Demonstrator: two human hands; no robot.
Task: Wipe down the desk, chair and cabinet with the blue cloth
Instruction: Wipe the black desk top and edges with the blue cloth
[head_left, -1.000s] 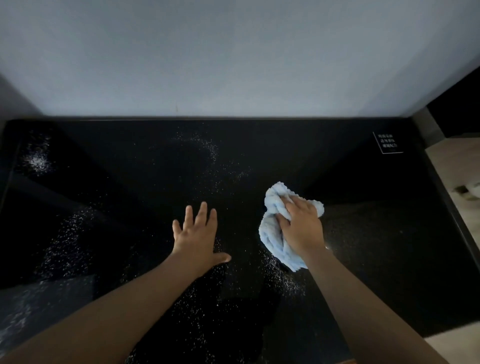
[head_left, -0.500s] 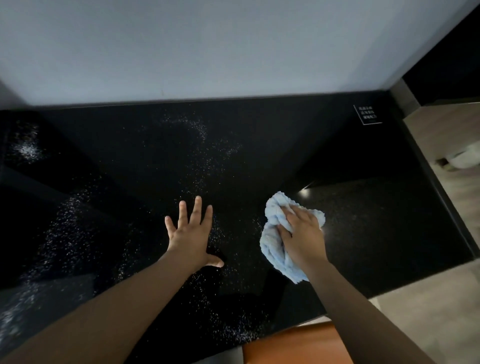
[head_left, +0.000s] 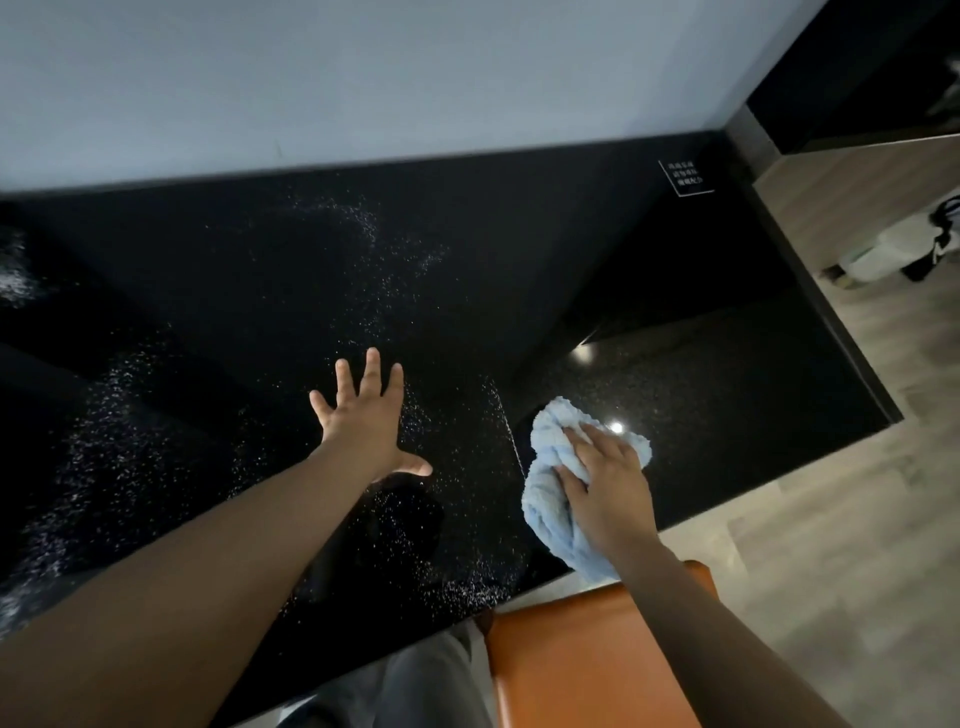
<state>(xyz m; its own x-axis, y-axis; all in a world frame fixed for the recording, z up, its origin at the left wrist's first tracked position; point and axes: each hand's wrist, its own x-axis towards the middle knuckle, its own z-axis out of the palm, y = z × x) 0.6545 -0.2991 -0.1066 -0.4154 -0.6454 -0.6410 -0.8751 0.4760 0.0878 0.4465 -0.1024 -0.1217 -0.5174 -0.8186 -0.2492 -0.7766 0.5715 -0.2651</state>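
The glossy black desk (head_left: 519, 270) fills the middle of the head view, dotted with white specks, thickest on its left half. My right hand (head_left: 608, 483) presses a crumpled light blue cloth (head_left: 550, 499) onto the desk near its front right edge, fingers curled over the bunched fabric. Flat on the desk, my left hand (head_left: 369, 415) rests with its fingers spread, left of the cloth. An orange chair seat (head_left: 582, 665) shows below the desk's front edge, under my right forearm.
A pale wall (head_left: 415, 78) runs along the desk's back edge. A small white-printed label (head_left: 684, 177) sits at the desk's back right corner. To the right lies wood-look floor (head_left: 857, 493) with a white and black object (head_left: 898, 249) on it. My grey trouser leg (head_left: 410, 691) shows below.
The view has shifted back and up, bringing the desk's front edge, the orange chair and the floor into sight. My right hand has drawn the cloth toward the front edge. My left hand stays flat.
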